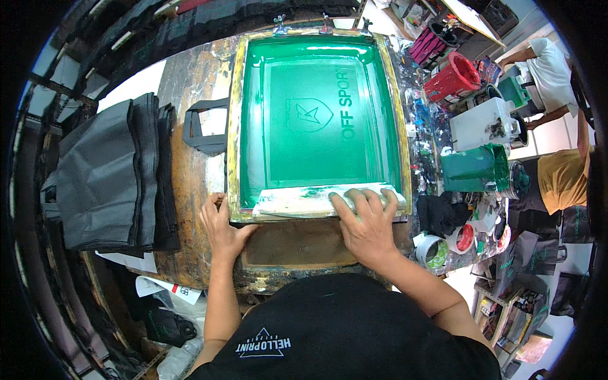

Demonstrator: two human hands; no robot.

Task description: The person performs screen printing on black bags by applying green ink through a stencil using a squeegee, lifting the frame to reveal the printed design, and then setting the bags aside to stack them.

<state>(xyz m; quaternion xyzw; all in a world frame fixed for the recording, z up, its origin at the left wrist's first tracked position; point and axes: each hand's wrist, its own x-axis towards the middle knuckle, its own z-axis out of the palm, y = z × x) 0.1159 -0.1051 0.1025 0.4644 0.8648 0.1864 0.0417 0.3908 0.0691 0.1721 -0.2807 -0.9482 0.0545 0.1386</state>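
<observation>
A wooden-framed printing screen (235, 126) with a green mesh lies flat on the work table, a shield shape and lettering showing in the mesh. A white, ink-smeared squeegee (297, 201) rests across the screen's near edge. My right hand (367, 221) grips the squeegee's right half, fingers curled over its top. My left hand (221, 228) presses flat on the frame's near left corner, thumb along the front rail. A black bag's handles (201, 130) stick out from under the screen at the left.
A stack of black fabric bags (117, 171) lies left of the table. At the right stand a red bucket (453, 79), a green ink tub (475, 168), a white tub (481, 123) and tape rolls (434, 250). Two other people are at the far right.
</observation>
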